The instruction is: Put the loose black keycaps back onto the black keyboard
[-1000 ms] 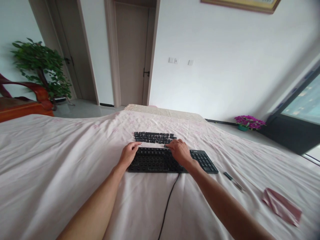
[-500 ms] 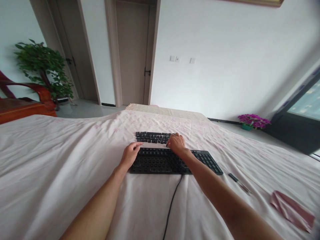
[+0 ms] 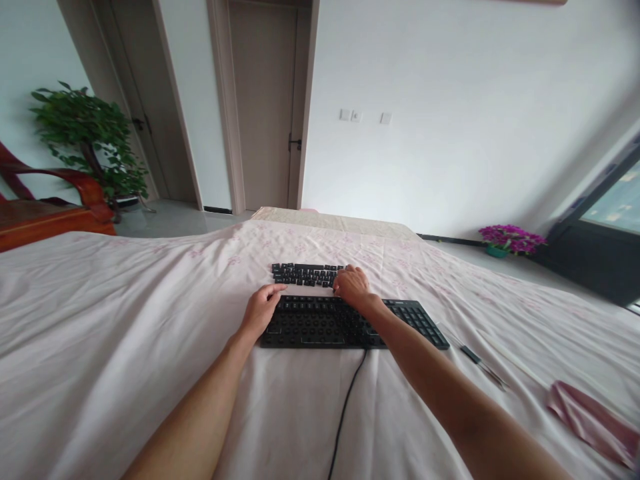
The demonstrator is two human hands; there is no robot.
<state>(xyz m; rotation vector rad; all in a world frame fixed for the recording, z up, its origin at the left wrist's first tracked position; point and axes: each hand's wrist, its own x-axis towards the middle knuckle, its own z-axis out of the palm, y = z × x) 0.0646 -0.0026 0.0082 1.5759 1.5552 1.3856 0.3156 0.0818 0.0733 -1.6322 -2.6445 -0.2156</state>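
Partly covered keycaps (image 3: pixel 305 274) under right hand (image 3: pixel 353 288)

Walls: a plain white wall (image 3: pixel 450 133) spans the far side, with three small switch plates (image 3: pixel 356 116) right of the door.
Doors: a closed beige door (image 3: pixel 263 100) stands far centre, and a second door (image 3: pixel 135 100) stands left of it.
Floor: pale glossy tiles (image 3: pixel 170 217) show at the far left.
Bed: a pale pink sheet (image 3: pixel 100 320) with a faint flower print fills the near ground.
Furniture: a red-brown wooden seat (image 3: pixel 50 213) stands far left.
Plants: a leafy green plant (image 3: pixel 85 133) stands behind the seat, and a pot of purple flowers (image 3: pixel 510 239) sits on the floor at the far right.
Window: a dark-framed window (image 3: pixel 595 260) is on the right.
Light: soft, even daylight.
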